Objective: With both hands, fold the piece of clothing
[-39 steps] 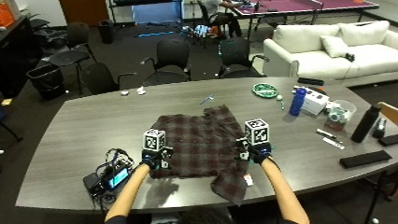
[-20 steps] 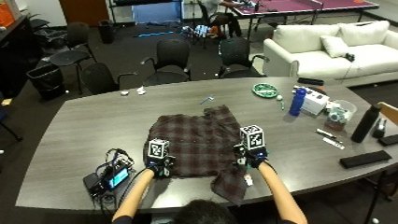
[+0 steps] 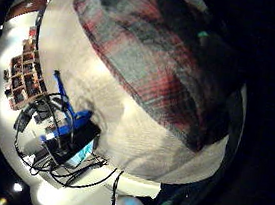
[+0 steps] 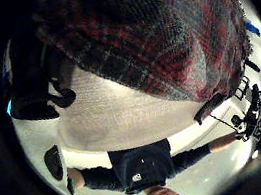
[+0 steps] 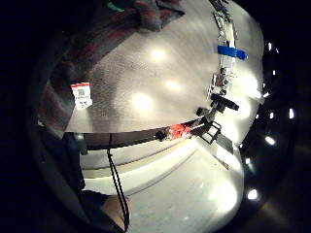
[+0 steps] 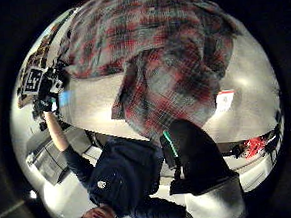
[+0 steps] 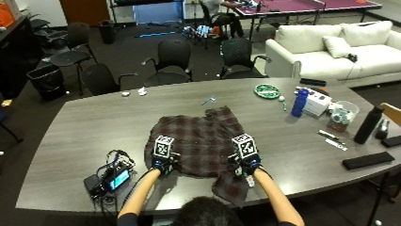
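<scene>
One piece of clothing, a dark red and grey plaid shirt, lies spread on the grey worktop in front of the person. Two gloved hands are on its near edge, one at each side. The left hand is at the near left corner of the cloth and the right hand is at the near right part, where one sleeve runs down past that hand toward the worktop's near edge. Each hand seems to take the fabric at its edge, but whether either grip is pinching cloth or merely pressing on it cannot be told: the fingers are hidden under the hands in the outside view and do not show clearly in the palm views. The left palm views show the plaid cloth close against that palm. One white tag lies on the worktop just beside the sleeve by the right hand.

Beside the left hand, away from the shirt, sits one small device with a lit screen amid cables. Well beyond the right hand stand one blue bottle, one black bottle and one green dish.
</scene>
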`<state>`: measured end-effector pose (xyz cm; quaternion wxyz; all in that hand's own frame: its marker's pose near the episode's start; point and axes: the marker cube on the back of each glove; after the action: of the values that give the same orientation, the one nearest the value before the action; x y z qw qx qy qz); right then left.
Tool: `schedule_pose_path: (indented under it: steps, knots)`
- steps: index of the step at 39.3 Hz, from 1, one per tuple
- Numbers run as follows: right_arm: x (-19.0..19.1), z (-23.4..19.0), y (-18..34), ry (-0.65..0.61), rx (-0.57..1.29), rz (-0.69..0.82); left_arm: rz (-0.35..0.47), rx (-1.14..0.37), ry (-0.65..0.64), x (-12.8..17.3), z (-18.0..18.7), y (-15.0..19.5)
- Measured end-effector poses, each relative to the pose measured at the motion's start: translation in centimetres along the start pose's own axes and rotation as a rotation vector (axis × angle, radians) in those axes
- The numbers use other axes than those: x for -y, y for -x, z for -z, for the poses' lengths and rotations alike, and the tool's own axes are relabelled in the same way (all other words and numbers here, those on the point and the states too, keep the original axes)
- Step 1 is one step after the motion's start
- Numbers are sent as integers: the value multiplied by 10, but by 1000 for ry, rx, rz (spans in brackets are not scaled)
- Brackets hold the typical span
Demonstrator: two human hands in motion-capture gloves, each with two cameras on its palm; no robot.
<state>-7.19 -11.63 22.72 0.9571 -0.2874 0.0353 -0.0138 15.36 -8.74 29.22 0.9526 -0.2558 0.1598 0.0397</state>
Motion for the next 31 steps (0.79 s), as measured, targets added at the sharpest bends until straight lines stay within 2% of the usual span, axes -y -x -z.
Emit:
schedule_pose_path:
  steps: [2, 5, 16, 20, 23, 31]
  knots:
    - [4, -1, 8, -81, -12, 74, 0, -6, 5, 0, 2, -1]
    - [20, -10, 14, -117, -46, 72, -1, -4, 15, 0, 4, -1]
    - [57, -35, 29, -66, -1, -4, 1, 3, -1, -2, 8, 2]
    - [69, -29, 26, -151, 29, -6, 37, -2, 27, -9, 8, 7]
    - [77, -23, 22, -235, 56, 1, 32, -18, 44, -14, 8, 8]
    - [87, -19, 15, -335, 38, -73, 24, 6, -32, -14, 7, 9]
